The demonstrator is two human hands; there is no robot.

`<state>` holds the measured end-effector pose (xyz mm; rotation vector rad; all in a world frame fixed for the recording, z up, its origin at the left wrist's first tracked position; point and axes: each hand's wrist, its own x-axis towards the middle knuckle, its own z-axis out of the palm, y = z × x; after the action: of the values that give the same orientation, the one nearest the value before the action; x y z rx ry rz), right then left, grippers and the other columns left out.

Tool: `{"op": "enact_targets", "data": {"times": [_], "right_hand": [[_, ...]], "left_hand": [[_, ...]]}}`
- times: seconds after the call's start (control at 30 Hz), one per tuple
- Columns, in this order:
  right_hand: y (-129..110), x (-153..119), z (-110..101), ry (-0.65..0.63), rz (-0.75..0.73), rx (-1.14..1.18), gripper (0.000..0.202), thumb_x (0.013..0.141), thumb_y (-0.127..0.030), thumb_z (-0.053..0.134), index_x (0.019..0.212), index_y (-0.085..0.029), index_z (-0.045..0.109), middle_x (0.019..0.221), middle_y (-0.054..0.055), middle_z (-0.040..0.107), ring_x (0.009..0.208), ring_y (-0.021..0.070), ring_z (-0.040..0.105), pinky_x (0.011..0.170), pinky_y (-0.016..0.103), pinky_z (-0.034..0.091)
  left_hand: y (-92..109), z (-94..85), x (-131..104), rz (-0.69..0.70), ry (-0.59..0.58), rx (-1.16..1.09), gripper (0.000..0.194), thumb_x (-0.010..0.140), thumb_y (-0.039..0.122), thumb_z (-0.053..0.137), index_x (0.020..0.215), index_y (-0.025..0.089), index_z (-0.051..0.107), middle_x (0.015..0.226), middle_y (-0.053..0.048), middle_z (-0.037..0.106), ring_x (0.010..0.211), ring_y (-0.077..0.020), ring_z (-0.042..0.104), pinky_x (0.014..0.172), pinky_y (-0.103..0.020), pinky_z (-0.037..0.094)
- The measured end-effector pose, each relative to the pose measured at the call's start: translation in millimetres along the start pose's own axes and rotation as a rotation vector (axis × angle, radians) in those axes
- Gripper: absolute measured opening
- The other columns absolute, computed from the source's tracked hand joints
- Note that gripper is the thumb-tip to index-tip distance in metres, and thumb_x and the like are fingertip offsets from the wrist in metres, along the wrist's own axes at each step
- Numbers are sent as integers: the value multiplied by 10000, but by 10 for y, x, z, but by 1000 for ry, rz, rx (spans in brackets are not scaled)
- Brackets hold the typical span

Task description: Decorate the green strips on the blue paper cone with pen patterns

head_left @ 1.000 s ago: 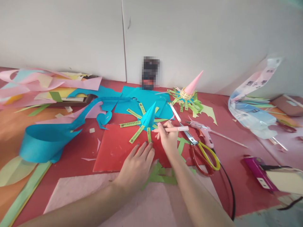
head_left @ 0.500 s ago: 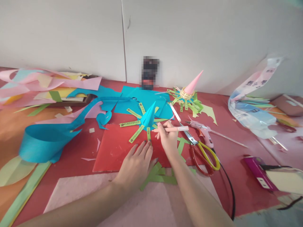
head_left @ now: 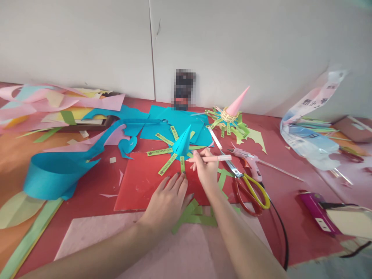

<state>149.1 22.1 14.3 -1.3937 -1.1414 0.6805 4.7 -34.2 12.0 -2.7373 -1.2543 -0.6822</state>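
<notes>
A pink pen [head_left: 215,158] is clamped in the fingers of the right hand [head_left: 205,168], its tip held at a green strip [head_left: 182,164] below the blue paper cone [head_left: 182,144]. The left hand [head_left: 167,201] is laid flat, apart from the right, fingertips at the strip's lower end. The cone is seated at the red board's [head_left: 139,186] far edge, left of the scissors [head_left: 247,186].
</notes>
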Motion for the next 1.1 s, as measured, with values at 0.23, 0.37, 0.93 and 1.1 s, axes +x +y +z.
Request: {"op": "enact_targets", "data": {"times": [0.23, 0.37, 0.93, 1.1], "right_hand": [[-19, 2, -5, 1, 0, -3, 305, 838, -345, 547, 596, -222, 410, 422, -61, 544, 400, 120, 559, 486, 236, 466], [-31, 0, -9, 1, -8, -11, 307, 839, -346, 545, 593, -224, 409, 417, -64, 534, 399, 123, 559, 494, 244, 470], [-51, -7, -3, 3, -10, -3, 310, 839, -349, 543, 596, -226, 396, 411, -70, 526, 399, 124, 561, 505, 248, 477], [-35, -7, -4, 3, -10, -8, 303, 837, -351, 546, 600, -225, 406, 418, -63, 541, 403, 126, 567, 487, 243, 470]], "left_hand": [[1, -7, -7, 3, 6, 8, 295, 904, 280, 420, 1082, 98, 570, 1154, -128, 637, 1069, -255, 594, 864, -396, 500], [4, -5, -5, 1, 9, 4, 297, 899, 288, 434, 1080, 97, 571, 1152, -135, 637, 1068, -264, 593, 863, -401, 497], [27, -26, -6, 80, 28, 29, 276, 901, 243, 416, 1061, 90, 581, 1152, -140, 633, 1050, -252, 601, 877, -385, 492], [27, -29, -8, 61, 24, 23, 247, 897, 239, 427, 1029, 100, 583, 1122, -140, 645, 1034, -258, 609, 866, -393, 497]]}}
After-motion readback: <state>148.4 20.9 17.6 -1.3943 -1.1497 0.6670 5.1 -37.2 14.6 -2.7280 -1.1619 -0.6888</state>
